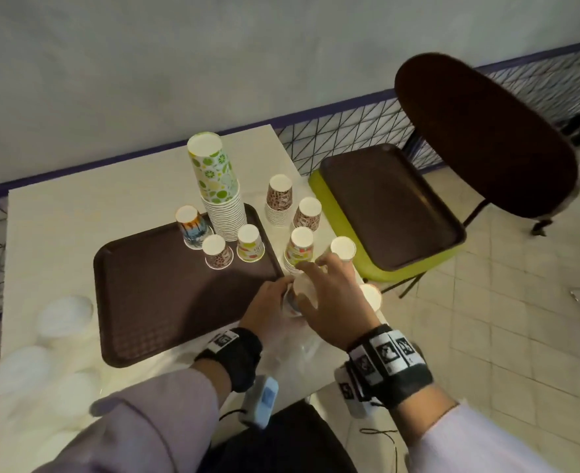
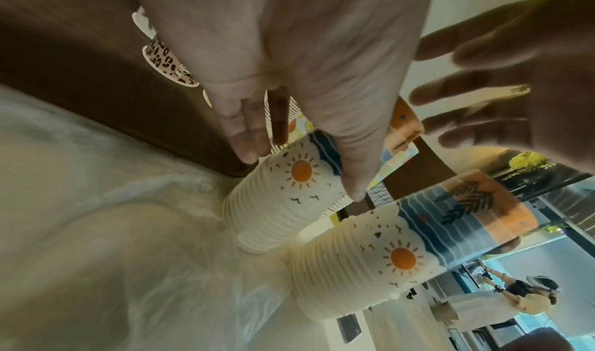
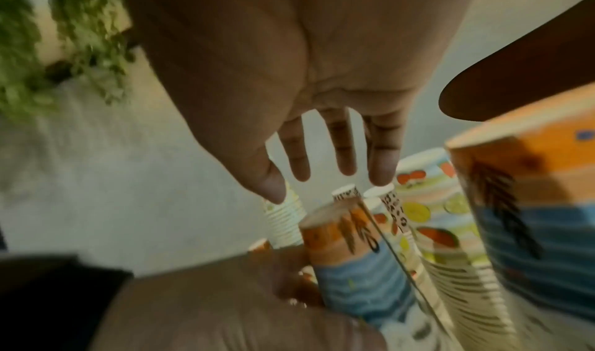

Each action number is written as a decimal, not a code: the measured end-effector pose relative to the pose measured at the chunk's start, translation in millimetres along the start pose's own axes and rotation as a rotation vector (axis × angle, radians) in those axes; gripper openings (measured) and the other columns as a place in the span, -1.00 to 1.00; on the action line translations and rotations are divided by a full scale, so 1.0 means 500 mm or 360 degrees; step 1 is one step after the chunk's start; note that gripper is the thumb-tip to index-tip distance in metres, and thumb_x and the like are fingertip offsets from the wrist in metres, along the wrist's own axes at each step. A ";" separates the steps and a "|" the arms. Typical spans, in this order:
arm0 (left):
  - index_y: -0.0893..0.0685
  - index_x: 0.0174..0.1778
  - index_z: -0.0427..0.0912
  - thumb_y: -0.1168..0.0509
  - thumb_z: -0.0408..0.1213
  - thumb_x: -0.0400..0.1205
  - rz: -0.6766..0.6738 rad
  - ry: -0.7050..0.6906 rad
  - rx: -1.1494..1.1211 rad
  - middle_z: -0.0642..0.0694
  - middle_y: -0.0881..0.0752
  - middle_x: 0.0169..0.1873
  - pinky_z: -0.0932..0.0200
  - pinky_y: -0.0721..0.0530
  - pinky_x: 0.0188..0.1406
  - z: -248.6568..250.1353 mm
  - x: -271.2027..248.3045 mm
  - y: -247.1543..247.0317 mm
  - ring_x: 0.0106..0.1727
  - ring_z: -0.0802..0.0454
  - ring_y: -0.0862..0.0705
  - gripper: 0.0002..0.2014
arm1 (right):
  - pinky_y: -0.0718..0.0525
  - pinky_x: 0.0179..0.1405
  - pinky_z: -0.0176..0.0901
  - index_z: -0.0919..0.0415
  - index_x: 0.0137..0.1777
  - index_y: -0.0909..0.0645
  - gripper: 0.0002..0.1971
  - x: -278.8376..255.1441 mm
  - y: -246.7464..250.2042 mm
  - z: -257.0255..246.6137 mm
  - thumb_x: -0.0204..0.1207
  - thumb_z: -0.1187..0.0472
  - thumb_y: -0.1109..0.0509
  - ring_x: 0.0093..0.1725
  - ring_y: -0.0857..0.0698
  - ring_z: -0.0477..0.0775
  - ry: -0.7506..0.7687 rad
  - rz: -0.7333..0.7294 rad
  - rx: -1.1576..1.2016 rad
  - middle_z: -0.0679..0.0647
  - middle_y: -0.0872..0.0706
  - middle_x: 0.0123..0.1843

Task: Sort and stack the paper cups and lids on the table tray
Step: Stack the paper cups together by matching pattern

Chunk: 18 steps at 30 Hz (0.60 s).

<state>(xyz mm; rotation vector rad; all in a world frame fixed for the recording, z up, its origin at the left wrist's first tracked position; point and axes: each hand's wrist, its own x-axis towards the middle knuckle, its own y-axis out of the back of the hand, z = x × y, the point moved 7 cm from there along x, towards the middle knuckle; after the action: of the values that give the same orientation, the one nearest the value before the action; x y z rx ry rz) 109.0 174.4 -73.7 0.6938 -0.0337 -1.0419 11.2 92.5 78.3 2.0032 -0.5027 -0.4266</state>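
Observation:
A brown tray (image 1: 165, 295) lies on the white table and carries a tall lime-print cup stack (image 1: 218, 186) and three small upturned cups. Just off its front right corner my left hand (image 1: 281, 295) grips a stack of sun-and-sea print cups (image 1: 295, 303). The left wrist view shows thumb and fingers on either side of that stack (image 2: 289, 191). My right hand (image 1: 315, 271) hovers over the stack's top with fingers spread and holds nothing (image 3: 325, 186). A second sun-print stack (image 2: 402, 249) stands close beside it. White lids (image 1: 65, 315) lie blurred at the table's left.
Leopard-print stacks (image 1: 280, 199) and a fruit-print stack (image 1: 300, 247) stand right of the tray near the table's right edge. Clear plastic wrap (image 1: 302, 349) lies at the front. A yellow-green chair holds another brown tray (image 1: 384, 206). Wire fencing runs behind.

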 end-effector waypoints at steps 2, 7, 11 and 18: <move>-0.66 0.29 0.11 -0.52 0.16 0.33 0.0021 0.0009 0.0006 0.05 -0.83 0.05 -0.17 -0.79 0.16 0.020 -0.011 0.009 0.13 -0.05 -0.80 -0.41 | -0.58 0.33 0.23 0.01 0.42 -0.62 -0.56 0.002 -0.022 -0.002 0.54 0.04 -0.47 0.35 -0.49 0.38 -0.0013 -0.0077 -0.0099 0.24 -0.52 0.38; -0.70 0.26 -0.08 -0.60 -0.07 0.44 0.0039 0.0072 0.0037 -0.11 -0.82 0.08 -0.16 -0.75 0.22 0.053 -0.033 0.026 0.16 -0.12 -0.78 -0.52 | -0.64 0.21 0.19 0.03 0.39 -0.54 -0.66 0.021 -0.064 0.001 0.64 0.06 -0.36 0.29 -0.55 0.37 -0.0061 -0.0292 -0.0127 0.20 -0.48 0.34; -0.62 0.40 -0.03 -0.60 -0.08 0.49 0.0013 0.0161 0.0138 -0.08 -0.78 0.18 -0.11 -0.69 0.29 0.047 -0.038 0.018 0.28 -0.10 -0.70 -0.44 | -0.66 0.21 0.12 0.10 0.42 -0.47 -0.60 0.016 -0.071 -0.003 0.63 0.06 -0.39 0.24 -0.57 0.29 -0.0010 -0.0347 -0.0213 0.17 -0.48 0.33; -0.46 0.57 -0.19 -0.38 -0.16 0.73 -0.0234 0.0218 0.0414 -0.14 -0.62 0.45 0.04 -0.50 0.40 0.057 -0.038 -0.026 0.44 -0.14 -0.63 -0.50 | -0.50 0.44 0.06 0.09 0.59 -0.31 -0.44 -0.034 -0.063 -0.008 0.63 0.19 -0.41 0.47 -0.49 0.24 0.0067 -0.0400 -0.0332 0.16 -0.34 0.58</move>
<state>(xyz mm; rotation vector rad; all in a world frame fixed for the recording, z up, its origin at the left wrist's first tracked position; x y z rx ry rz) 79.2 170.8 -52.6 1.0150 0.0007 -1.1398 3.9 117.5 53.4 1.8732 -0.1712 -0.5658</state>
